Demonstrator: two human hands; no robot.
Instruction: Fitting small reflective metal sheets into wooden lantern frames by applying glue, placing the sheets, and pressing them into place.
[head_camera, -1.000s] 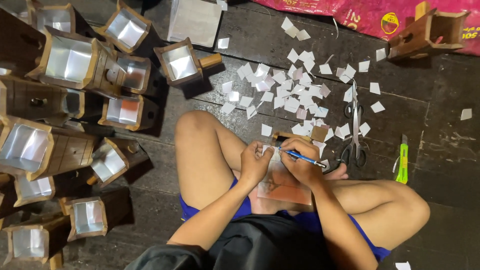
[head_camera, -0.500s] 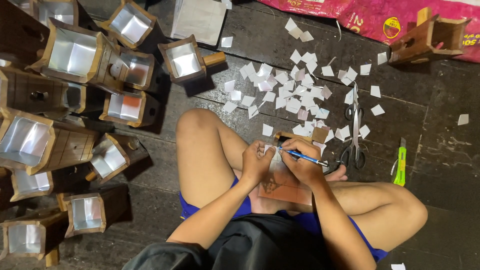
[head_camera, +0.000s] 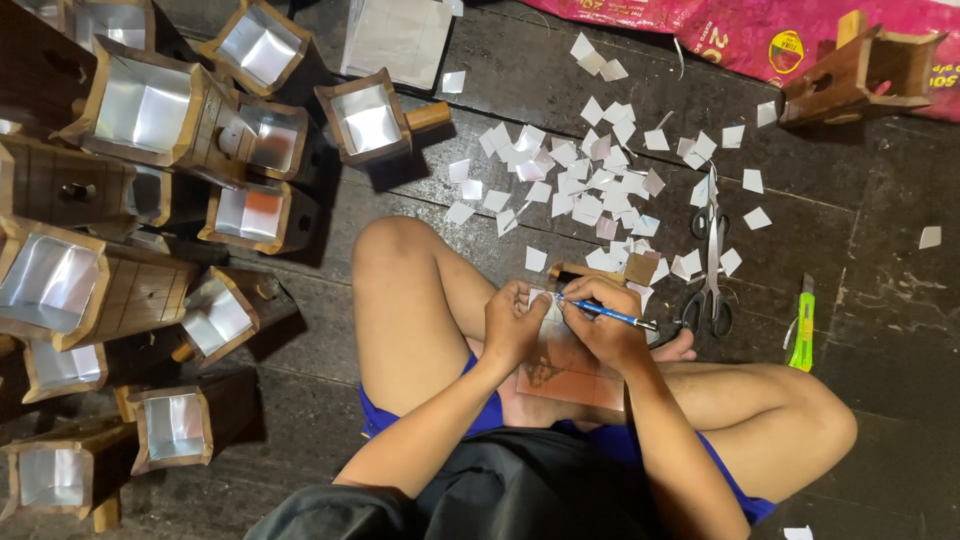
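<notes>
The person is sitting cross-legged on a dark plank floor (head_camera: 880, 400), working over the lap. The right hand (head_camera: 600, 325) is closing its fingers around a blue pen (head_camera: 608, 315), gripping it with the tip pointing toward ten o'clock and touching a small white paper piece (head_camera: 545, 305). The left hand (head_camera: 515, 322) is curling closed around the nine o'clock edge of that same piece, pinching it steady. Both hands are resting over a reddish-brown board (head_camera: 570, 375) that is lying across the legs, and the paper is sitting at the board's twelve o'clock end, between the two hands.

At one o'clock from the hands, scissors (head_camera: 712, 260) are lying on the floor just beside the right knee area, blades pointing to twelve. A green cutter (head_camera: 803, 325) is lying at three o'clock, well apart from the hands. A scatter of white paper squares (head_camera: 590, 180) is spreading across the floor at twelve o'clock. Wooden boxes (head_camera: 150, 110) with shiny linings are crowding the floor from nine to eleven o'clock, and one more box (head_camera: 860, 70) is lying on its side at two o'clock, touching a pink sack (head_camera: 720, 25)
</notes>
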